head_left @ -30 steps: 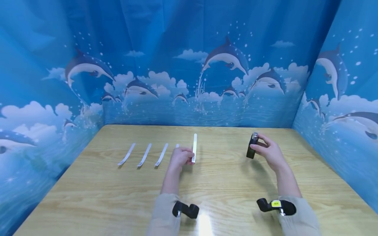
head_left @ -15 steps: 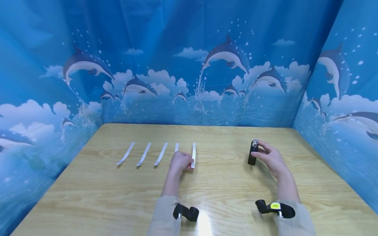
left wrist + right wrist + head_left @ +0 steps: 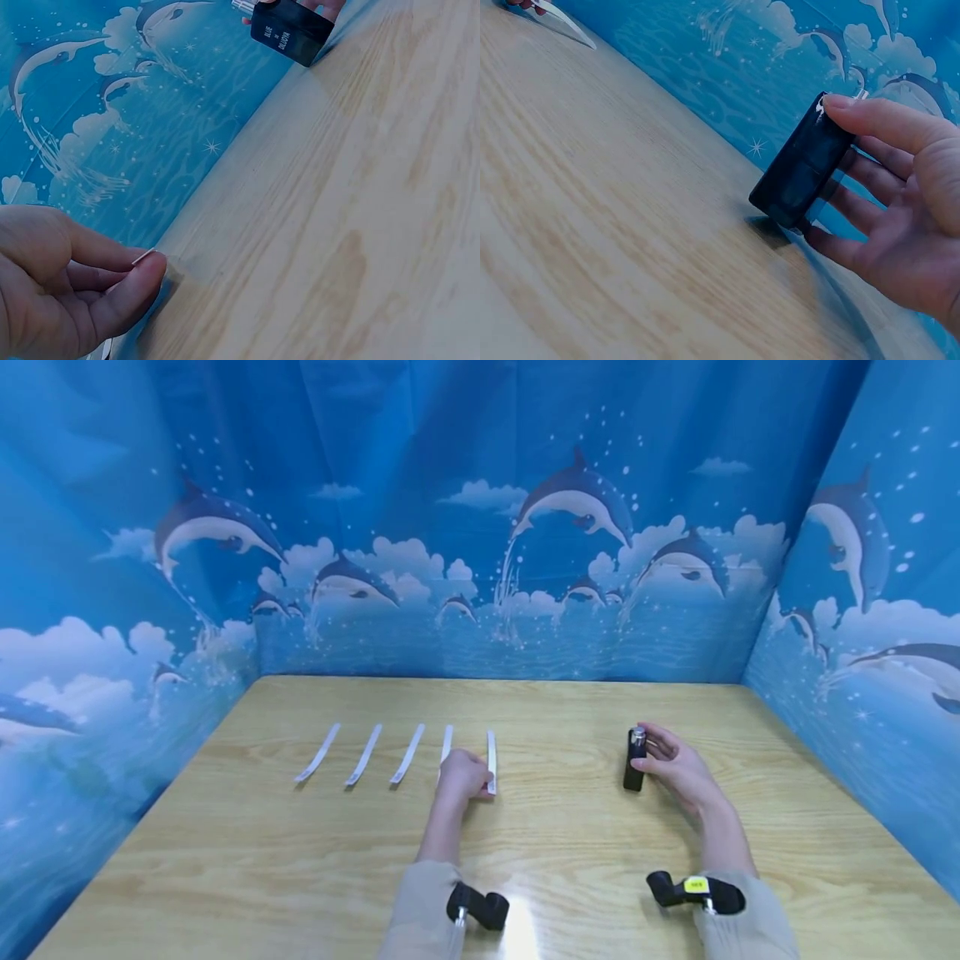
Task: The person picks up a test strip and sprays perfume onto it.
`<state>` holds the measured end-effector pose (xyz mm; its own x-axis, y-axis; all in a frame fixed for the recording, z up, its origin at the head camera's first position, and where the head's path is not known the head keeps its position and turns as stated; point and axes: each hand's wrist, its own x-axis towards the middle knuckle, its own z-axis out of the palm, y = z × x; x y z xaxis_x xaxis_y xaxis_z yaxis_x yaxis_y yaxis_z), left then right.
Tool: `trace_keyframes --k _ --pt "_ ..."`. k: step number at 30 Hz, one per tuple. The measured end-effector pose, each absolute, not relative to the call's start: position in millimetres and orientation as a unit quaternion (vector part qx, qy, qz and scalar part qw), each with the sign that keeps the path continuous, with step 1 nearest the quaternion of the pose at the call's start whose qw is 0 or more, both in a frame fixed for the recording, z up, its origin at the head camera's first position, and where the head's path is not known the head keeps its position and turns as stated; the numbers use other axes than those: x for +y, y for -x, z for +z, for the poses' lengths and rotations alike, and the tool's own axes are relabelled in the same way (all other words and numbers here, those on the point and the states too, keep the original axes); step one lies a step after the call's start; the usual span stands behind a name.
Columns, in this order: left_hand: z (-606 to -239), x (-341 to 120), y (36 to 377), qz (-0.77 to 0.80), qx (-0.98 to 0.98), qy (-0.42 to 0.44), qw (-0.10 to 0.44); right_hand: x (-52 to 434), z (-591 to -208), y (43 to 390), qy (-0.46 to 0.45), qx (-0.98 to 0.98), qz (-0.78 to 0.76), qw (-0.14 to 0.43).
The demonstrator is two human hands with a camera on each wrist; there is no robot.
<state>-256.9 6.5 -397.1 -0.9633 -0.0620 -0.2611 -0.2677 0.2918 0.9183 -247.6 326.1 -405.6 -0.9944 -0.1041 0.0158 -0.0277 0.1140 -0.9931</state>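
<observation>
Between thumb and fingers, my left hand (image 3: 461, 775) pinches the near end of a white paper test strip (image 3: 491, 750). The strip shows only as a thin edge (image 3: 144, 257) in the left wrist view. My right hand (image 3: 681, 773) grips a dark perfume bottle (image 3: 633, 763) with a silvery neck, well to the right of the strip. In the right wrist view the bottle (image 3: 802, 169) tilts, with the thumb near its top and fingers behind it. Pale lettering shows on the bottle (image 3: 289, 34) in the left wrist view.
Several similar paper strips (image 3: 364, 755) lie in a row left of my left hand, the closest strip (image 3: 447, 740) partly behind it. The wooden table (image 3: 570, 843) ends at a blue dolphin-print curtain (image 3: 420, 635) at the back and sides.
My left hand has lowered its strip and brought it slightly nearer. The right hand has brought the perfume bottle down, nearer, and lately a little left.
</observation>
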Motion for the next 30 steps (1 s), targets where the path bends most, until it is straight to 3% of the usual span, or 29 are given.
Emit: trace_keyframes --k 30 --pt "-396.3 0.1 260.7 0.520 0.847 0.098 0.055 334.0 -411.0 244.3 0.077 0.733 -0.672 0.077"
